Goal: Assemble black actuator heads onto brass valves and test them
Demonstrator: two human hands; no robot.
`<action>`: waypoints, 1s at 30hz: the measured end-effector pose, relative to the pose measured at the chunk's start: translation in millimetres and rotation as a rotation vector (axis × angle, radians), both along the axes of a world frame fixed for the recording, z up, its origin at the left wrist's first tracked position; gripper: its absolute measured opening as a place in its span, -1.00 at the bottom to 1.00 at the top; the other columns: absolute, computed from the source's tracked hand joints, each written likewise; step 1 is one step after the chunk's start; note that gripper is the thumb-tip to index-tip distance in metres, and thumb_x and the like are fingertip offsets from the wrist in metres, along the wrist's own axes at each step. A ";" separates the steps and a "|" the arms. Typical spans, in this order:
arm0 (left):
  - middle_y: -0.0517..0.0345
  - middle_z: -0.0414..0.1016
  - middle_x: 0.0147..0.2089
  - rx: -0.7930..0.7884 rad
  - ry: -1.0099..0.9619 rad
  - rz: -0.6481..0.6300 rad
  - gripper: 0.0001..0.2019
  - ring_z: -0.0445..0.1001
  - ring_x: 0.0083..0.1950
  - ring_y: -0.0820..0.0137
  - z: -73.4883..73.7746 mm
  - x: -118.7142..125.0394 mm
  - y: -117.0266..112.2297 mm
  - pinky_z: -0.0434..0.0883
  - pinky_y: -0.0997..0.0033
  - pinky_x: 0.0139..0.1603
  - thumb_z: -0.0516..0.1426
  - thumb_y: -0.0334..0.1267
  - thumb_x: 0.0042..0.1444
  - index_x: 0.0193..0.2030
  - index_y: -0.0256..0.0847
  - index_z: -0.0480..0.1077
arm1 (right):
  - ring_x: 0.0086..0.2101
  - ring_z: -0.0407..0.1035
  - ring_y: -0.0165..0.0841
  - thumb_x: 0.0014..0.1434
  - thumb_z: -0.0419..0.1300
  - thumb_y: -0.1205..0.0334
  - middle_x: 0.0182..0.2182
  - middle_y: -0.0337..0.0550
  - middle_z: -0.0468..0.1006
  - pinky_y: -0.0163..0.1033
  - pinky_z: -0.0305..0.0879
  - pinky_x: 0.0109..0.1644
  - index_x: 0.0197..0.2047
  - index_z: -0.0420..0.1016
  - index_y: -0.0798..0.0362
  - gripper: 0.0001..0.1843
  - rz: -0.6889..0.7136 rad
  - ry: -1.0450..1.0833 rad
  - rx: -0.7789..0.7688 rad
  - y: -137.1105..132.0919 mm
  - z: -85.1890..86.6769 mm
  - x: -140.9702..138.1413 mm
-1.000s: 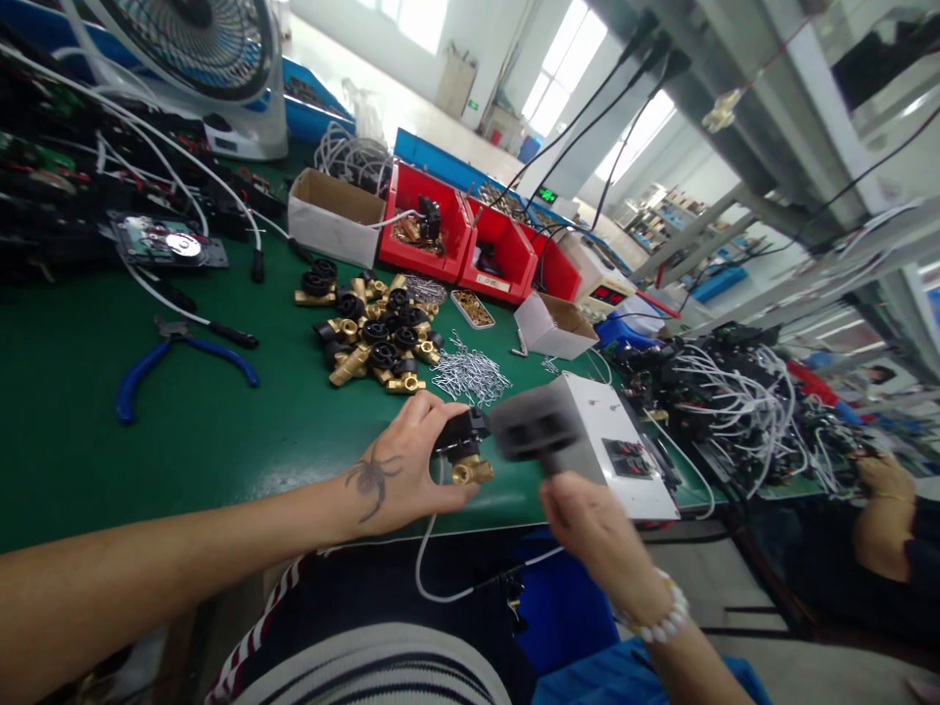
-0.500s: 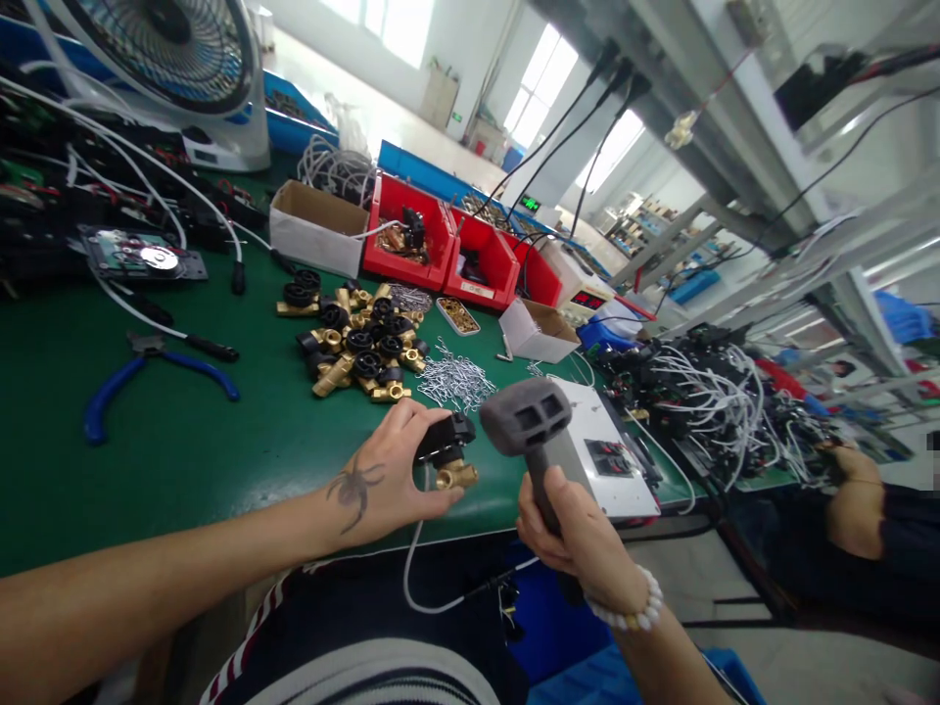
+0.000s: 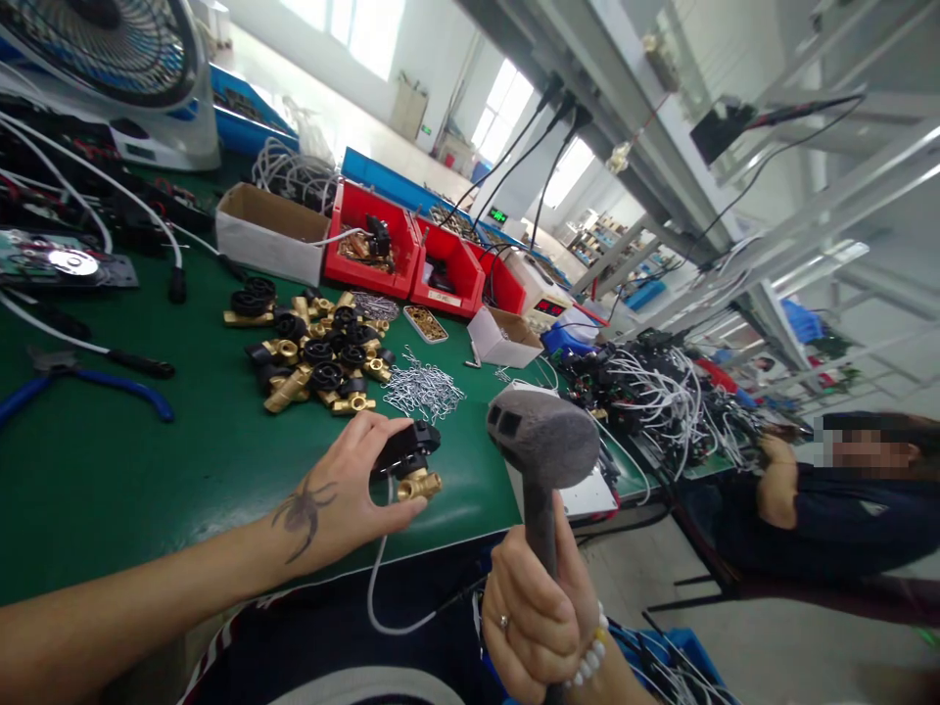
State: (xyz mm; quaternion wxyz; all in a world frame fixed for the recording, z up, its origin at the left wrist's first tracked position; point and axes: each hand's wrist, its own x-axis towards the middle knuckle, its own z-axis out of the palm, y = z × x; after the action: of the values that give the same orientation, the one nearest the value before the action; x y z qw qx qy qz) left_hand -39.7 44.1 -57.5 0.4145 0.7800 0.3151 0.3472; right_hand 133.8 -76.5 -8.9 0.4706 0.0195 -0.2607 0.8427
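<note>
My left hand [image 3: 345, 490] is closed around a brass valve fitting [image 3: 421, 486] with a black housing on top, held just above the green mat near the table's front edge. A white cable [image 3: 374, 592] hangs down from this part. In my right hand [image 3: 533, 612] is the handle of a grey mallet [image 3: 550, 439], its head raised to the right of the fitting and apart from it. Beyond my left hand lies a pile of brass valve fittings [image 3: 294, 387] with black caps. Beside it is a heap of small bent wire clips [image 3: 424, 390].
Blue-handled pliers [image 3: 128, 387] lie at left, below a fan [image 3: 165, 88]. Red bins [image 3: 371, 264], a white carton [image 3: 268, 240] and a small tray [image 3: 426, 323] line the back. Bundled white cables [image 3: 661, 397] lie at right, near a seated person [image 3: 844, 509].
The camera view has shifted, so the bench appears further left. My right hand has turned the mallet, so its head now faces differently. The left hand keeps its hold on the valve fitting.
</note>
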 end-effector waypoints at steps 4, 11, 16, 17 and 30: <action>0.08 0.22 0.10 -0.014 -0.003 0.008 -0.38 0.36 0.07 0.23 -2.6 1.2 -1.0 0.49 0.07 0.09 0.24 -0.05 0.01 0.22 -0.04 0.19 | -0.93 -0.20 -0.66 0.06 -0.58 -0.56 -0.90 -0.48 -0.01 -0.51 0.01 -0.79 -0.58 0.18 0.05 -0.08 0.020 0.100 -0.008 -5.8 -3.7 -3.5; 0.07 0.23 0.10 0.007 -0.013 0.016 -0.37 0.37 0.06 0.22 -6.6 1.9 -0.6 0.49 0.05 0.08 0.24 -0.03 0.01 0.22 -0.04 0.20 | -0.95 -0.24 -0.63 -0.24 -0.67 -0.68 -0.95 -0.46 -0.17 -0.42 0.04 -0.81 -0.74 0.09 0.02 -0.02 0.012 -0.163 -0.257 -24.2 -38.4 15.3; 0.08 0.24 0.09 0.015 -0.021 0.028 -0.38 0.37 0.06 0.22 -8.1 2.4 -0.2 0.50 0.03 0.08 0.23 0.00 0.02 0.22 -0.05 0.20 | -0.94 -0.28 -0.61 -0.12 -0.70 -0.62 -0.94 -0.49 -0.20 -0.41 0.01 -0.82 -0.70 0.04 -0.03 -0.08 -0.032 -0.356 -0.178 -20.9 -33.3 14.2; 0.08 0.24 0.09 0.022 -0.024 0.032 -0.38 0.37 0.05 0.22 -7.2 2.1 -0.3 0.50 0.03 0.08 0.24 -0.01 0.02 0.22 -0.05 0.20 | -0.93 -0.29 -0.61 -0.05 -0.66 -0.60 -0.92 -0.51 -0.21 -0.42 0.00 -0.81 -0.68 0.06 -0.03 -0.10 -0.097 -0.435 -0.141 -17.8 -25.0 11.2; 0.01 0.22 0.08 -0.016 -0.041 -0.021 -0.30 0.36 0.07 0.24 5.4 -0.9 0.4 0.46 0.04 0.16 0.30 -0.11 -0.05 0.24 -0.17 0.20 | -0.66 -0.02 -0.51 0.38 -0.08 -0.17 -0.67 -0.36 0.13 -0.36 -0.10 -0.62 -0.45 0.30 0.06 -0.46 -0.812 -1.787 0.203 -3.4 30.8 21.9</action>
State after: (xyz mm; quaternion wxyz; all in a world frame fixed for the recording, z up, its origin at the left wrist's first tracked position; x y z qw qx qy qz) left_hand -40.6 44.5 -52.1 0.4307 0.7725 0.3011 0.3564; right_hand 155.7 -79.8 21.9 0.3501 -0.6751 -0.5784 0.2953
